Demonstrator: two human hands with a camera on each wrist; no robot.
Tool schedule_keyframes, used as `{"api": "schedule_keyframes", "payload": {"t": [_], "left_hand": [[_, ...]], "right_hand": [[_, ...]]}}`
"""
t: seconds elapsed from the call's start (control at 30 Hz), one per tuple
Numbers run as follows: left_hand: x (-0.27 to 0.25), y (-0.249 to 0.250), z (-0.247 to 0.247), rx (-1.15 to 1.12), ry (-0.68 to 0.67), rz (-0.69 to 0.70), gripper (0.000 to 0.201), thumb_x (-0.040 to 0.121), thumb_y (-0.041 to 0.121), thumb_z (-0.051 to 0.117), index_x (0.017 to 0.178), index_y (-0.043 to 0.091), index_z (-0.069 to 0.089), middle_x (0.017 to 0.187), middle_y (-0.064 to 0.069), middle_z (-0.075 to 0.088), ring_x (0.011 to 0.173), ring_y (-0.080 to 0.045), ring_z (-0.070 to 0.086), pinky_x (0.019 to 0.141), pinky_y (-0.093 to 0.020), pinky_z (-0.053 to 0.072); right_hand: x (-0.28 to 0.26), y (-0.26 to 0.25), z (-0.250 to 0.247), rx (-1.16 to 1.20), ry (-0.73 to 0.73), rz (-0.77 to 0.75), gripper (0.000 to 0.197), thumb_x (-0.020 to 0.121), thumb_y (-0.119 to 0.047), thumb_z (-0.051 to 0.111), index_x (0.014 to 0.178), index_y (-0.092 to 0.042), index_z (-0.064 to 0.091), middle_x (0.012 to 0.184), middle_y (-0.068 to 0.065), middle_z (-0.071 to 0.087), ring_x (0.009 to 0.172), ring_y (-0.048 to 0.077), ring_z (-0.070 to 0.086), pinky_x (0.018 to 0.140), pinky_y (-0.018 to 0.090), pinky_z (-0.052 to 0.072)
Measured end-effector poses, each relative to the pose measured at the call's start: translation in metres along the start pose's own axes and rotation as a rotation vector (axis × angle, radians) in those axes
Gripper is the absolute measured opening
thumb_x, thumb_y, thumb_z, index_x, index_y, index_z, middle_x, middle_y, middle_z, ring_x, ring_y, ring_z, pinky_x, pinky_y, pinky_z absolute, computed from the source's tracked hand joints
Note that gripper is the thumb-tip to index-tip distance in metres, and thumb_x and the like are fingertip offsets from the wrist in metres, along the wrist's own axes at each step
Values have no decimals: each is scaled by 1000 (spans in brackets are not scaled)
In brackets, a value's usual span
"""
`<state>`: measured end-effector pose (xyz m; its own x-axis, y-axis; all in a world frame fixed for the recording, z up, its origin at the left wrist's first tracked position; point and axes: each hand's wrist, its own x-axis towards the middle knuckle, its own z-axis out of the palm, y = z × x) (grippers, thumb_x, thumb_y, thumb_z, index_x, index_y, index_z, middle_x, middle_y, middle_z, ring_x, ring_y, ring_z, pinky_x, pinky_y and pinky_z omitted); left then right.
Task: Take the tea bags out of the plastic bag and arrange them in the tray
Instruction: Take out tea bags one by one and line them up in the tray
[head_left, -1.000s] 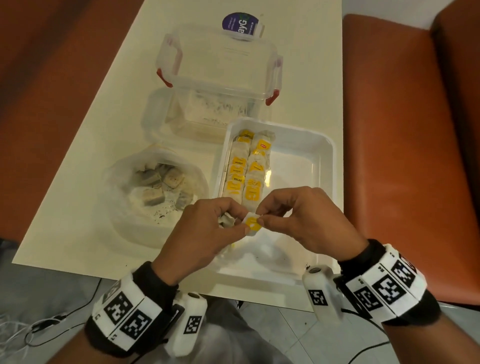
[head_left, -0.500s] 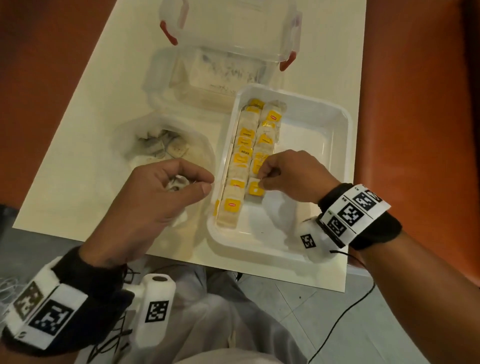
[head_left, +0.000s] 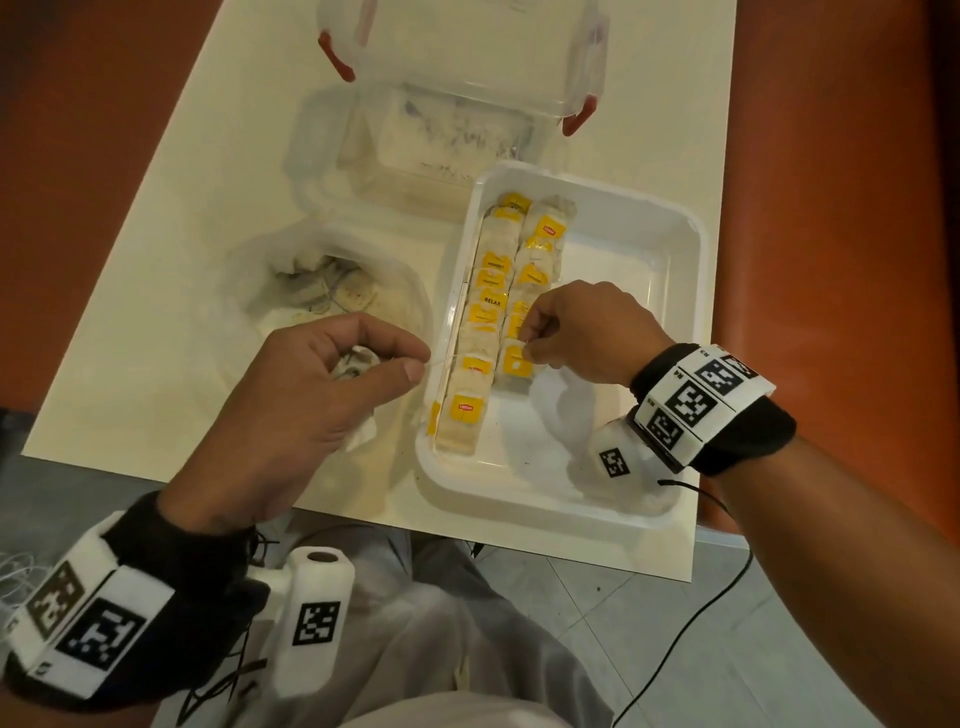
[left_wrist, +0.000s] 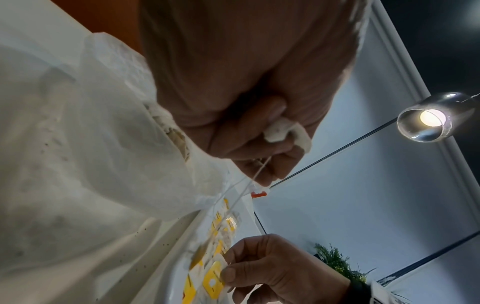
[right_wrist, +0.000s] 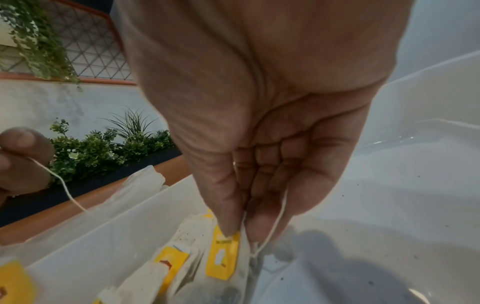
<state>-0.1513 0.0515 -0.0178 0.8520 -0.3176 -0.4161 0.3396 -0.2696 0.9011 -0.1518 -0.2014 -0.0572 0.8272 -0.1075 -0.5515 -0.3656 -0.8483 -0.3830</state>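
Pinching a tea bag at the near end of the tray's 2nd row, the right hand is closest, while the left hand, beside the plastic bag, grips its string stretched leftward across row 1.

The tray is the landmark. Its right half is bare floor, open from above. Two rows of tea bags fill its left side. The right hand sits over the near end of the inner row. A string stretches across its left wall to the left hand. The plastic bag lies just left; a clear box blocks the far side
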Motion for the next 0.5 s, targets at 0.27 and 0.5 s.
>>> {"api": "schedule_keyframes", "payload": {"t": [0.27, 0.5], "left_hand": [[0, 9, 4, -151, -46, -94, 19, 67, 32, 71, 82, 23, 78, 78, -2, 71, 54, -4, 49, 51, -20, 37], [17, 28, 9, -397, -119, -225, 21, 77, 33, 66, 90, 18, 72, 78, 3, 64, 52, -2, 46, 36, -12, 28]], "right_hand": [[-5, -3, -4, 2, 76, 3, 12, 83, -38, 75, 88, -31, 67, 88, -14, 68, 87, 13, 65, 74, 32, 51], [-45, -19, -12, 410, 169, -170, 8, 87, -29, 74, 91, -23, 71, 90, -11, 71, 69, -2, 62, 66, 17, 47]]}}
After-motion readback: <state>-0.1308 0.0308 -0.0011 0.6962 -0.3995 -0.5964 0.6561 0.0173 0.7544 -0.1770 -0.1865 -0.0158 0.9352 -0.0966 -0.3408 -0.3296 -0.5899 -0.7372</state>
